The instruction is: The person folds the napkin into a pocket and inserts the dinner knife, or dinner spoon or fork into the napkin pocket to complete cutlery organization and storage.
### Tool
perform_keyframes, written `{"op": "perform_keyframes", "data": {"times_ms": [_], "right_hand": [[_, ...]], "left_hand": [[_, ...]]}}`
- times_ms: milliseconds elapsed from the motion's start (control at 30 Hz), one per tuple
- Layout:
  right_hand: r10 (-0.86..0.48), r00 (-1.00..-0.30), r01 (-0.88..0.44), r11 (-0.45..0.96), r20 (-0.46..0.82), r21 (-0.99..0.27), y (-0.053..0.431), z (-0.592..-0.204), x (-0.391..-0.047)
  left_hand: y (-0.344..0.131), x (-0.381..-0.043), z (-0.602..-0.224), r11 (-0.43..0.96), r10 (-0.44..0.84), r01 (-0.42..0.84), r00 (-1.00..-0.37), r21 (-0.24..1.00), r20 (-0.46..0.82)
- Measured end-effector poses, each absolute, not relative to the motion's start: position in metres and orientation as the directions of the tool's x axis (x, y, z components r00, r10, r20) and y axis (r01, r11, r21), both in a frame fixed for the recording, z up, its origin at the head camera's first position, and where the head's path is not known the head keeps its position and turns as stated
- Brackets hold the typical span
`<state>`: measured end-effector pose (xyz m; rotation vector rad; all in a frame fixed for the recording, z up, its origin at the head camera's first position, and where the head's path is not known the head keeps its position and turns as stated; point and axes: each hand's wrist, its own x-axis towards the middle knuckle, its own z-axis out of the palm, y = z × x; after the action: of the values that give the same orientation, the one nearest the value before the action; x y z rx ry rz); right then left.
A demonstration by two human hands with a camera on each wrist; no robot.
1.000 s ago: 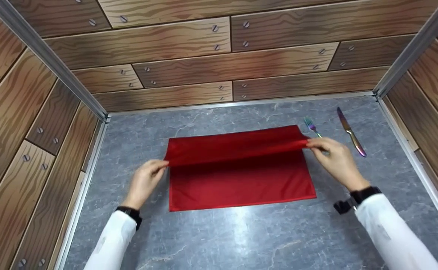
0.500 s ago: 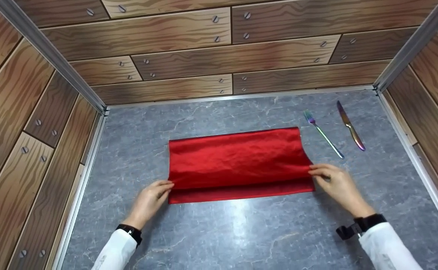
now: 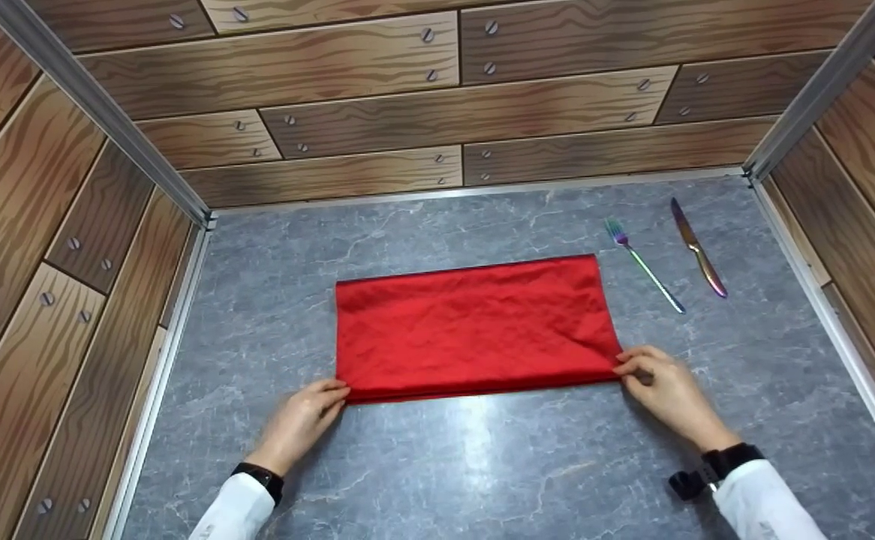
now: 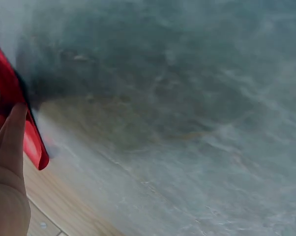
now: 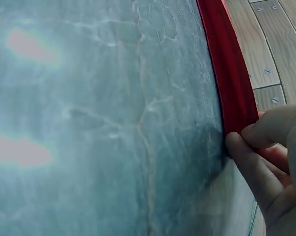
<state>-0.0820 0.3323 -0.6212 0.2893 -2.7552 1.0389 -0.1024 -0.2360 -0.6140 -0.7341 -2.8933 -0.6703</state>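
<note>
A red cloth napkin [image 3: 475,326] lies folded over on itself on the grey marbled tabletop, its near edges almost lined up. At its near left corner my left hand [image 3: 299,420] pinches the upper layer between thumb and fingers. My right hand [image 3: 670,394] pinches the near right corner the same way. In the left wrist view, the left hand [image 4: 8,167] shows at the left edge, fingers on the red cloth [image 4: 35,145]. The right wrist view has the right hand [image 5: 271,152] with thumb and forefinger closed on the napkin's edge [image 5: 231,73].
Beyond the napkin's right side lie a rainbow-coloured fork [image 3: 646,266] and a table knife [image 3: 699,247], side by side. Wood-patterned panels [image 3: 377,105] wall in the grey tabletop [image 3: 475,465] at the back and both sides.
Both hands have drawn the napkin's upper layer toward the near side and down, covering the lower layer that showed before. The fork, partly hidden by the right hand earlier, is now fully visible.
</note>
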Motion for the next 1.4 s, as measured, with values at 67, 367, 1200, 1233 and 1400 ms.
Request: {"op": "perform_keyframes", "data": {"times_ms": [67,367,1200,1233,1400], "right_hand": [[-0.123,-0.958,-0.261,0.745,0.258,-0.614,0.332,-0.623,-0.082],[-0.167,-0.923,-0.335,0.789,0.346,-0.515,0.332,-0.628,-0.083],[-0.277,-0.874,-0.437,0.808,0.399,-0.396,0.338,-0.634,-0.089],[-0.275,-0.875,-0.434,0.810,0.399,-0.395,0.338,-0.634,-0.089],[-0.237,-0.900,-0.385,0.825,0.366,-0.412,0.338,-0.633,-0.090]], "left_hand": [[-0.237,-0.102,-0.617,0.779,0.468,0.514,-0.858,0.359,0.211],[-0.237,-0.104,-0.623,0.757,0.533,0.593,-0.803,0.272,0.267],[-0.239,-0.109,-0.626,0.726,0.574,0.655,-0.745,0.209,0.340],[-0.239,-0.110,-0.626,0.728,0.574,0.655,-0.745,0.204,0.341],[-0.239,-0.110,-0.626,0.760,0.556,0.627,-0.764,0.172,0.328]]}}
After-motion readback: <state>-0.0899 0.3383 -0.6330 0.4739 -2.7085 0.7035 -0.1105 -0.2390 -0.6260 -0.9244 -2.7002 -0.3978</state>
